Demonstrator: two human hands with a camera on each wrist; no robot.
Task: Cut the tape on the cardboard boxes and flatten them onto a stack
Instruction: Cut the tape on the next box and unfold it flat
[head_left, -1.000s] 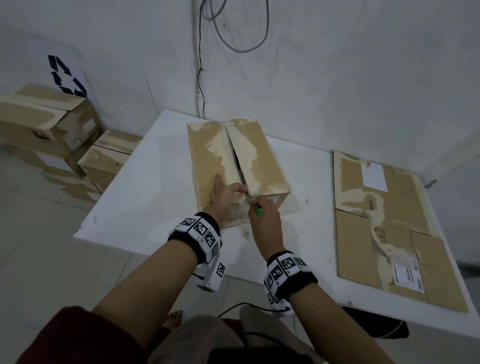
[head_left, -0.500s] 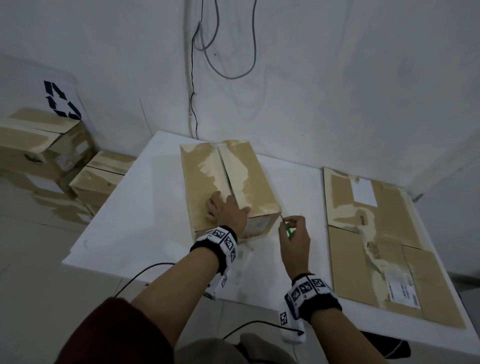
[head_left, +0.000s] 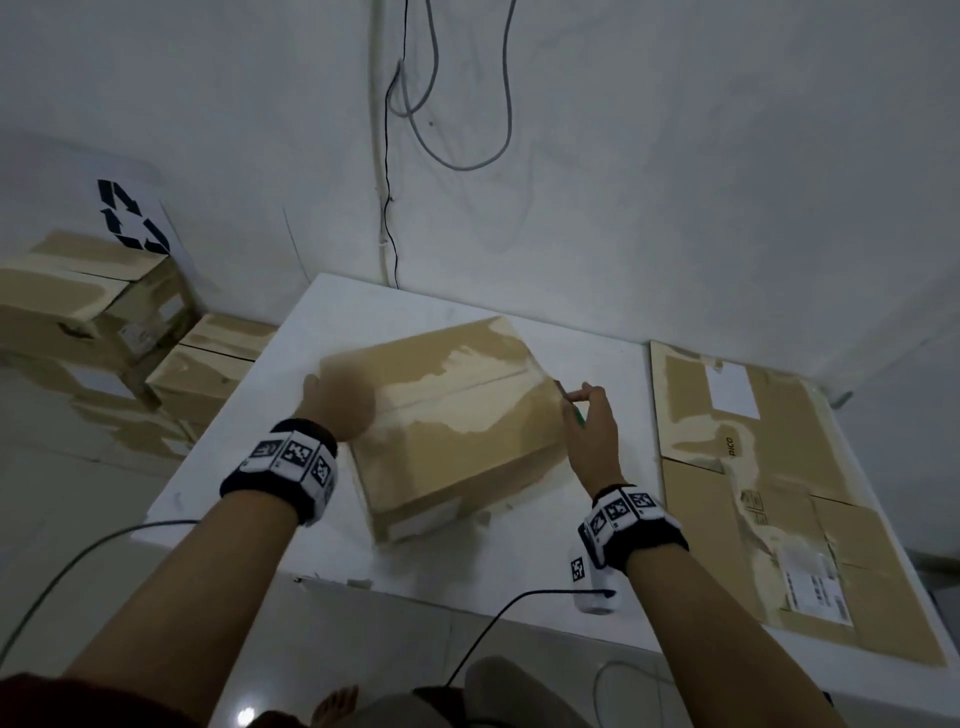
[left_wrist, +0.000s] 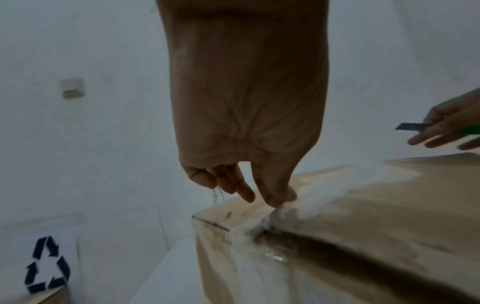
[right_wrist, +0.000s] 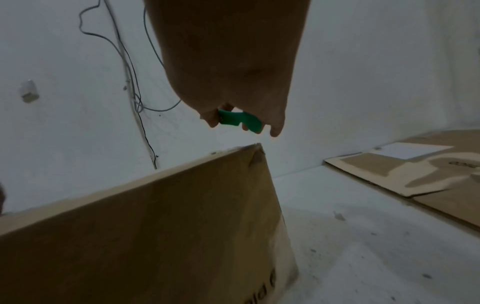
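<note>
A taped brown cardboard box (head_left: 457, 426) lies askew on the white table (head_left: 363, 312), its centre seam running left to right. My left hand (head_left: 337, 405) is blurred at the box's far left corner. In the left wrist view that left hand (left_wrist: 259, 195) has fairly straight fingers touching the top edge of the box (left_wrist: 363, 226) beside the torn seam. My right hand (head_left: 579, 397) pinches a green cutter (head_left: 577, 415) at the right end of the seam. The cutter's blade (left_wrist: 410, 126) is out. The cutter's handle (right_wrist: 239, 120) hovers just above the corner of the box (right_wrist: 155, 226).
A flattened cardboard stack (head_left: 753, 467) covers the table's right side. Taped boxes (head_left: 78, 301) sit on the floor at left, under a recycling sign (head_left: 132, 215). Cables (head_left: 415, 104) hang on the wall, and another cable (head_left: 493, 618) trails over the table's front edge.
The box has been turned from lengthwise to crosswise. My left hand went to its far left corner. My right hand carried the cutter to the right end of the seam.
</note>
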